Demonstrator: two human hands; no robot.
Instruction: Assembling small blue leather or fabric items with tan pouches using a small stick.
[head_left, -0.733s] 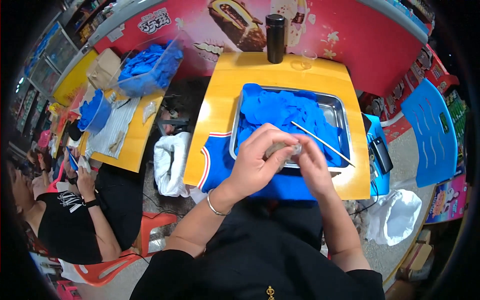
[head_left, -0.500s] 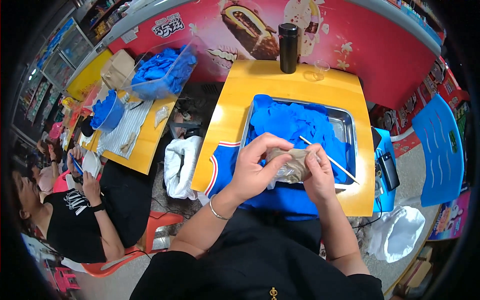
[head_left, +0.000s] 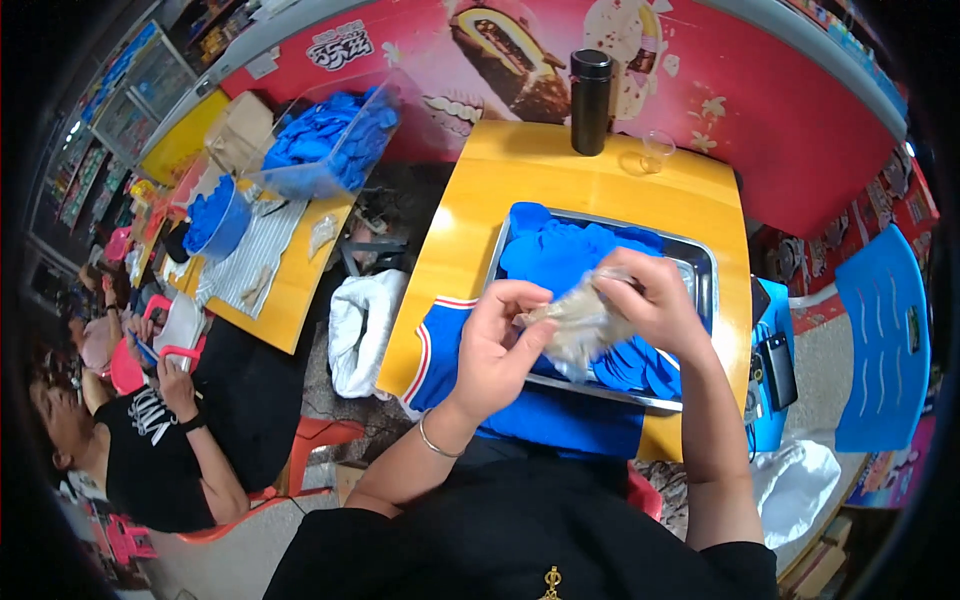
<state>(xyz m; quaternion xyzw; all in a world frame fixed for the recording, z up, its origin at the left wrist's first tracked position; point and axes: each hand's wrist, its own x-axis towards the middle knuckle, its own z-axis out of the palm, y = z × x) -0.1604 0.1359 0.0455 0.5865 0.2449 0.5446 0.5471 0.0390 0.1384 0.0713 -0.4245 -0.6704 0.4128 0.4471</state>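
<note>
Over the tray, my left hand (head_left: 500,350) pinches one side of a crumpled clear plastic bag (head_left: 575,325) with something tan in it; motion blurs it. My right hand (head_left: 655,295) grips the bag's upper right side, fingers closed. Below both hands, a metal tray (head_left: 708,275) on the yellow table (head_left: 520,150) holds a heap of blue fabric-like pieces (head_left: 565,250). A blue garment with red and white trim (head_left: 445,335) lies beneath the tray's near left side.
A black flask (head_left: 590,105) and a clear cup (head_left: 658,150) stand at the table's far edge. To the left, a clear bin (head_left: 320,180) and a blue basin (head_left: 225,235) hold more blue pieces; a seated person (head_left: 150,440) is beside them. A blue chair (head_left: 880,340) stands right.
My right hand has risen and turned over the bag, pulling it up and right. My left hand has shifted slightly down. The thin stick by my right hand is now largely hidden.
</note>
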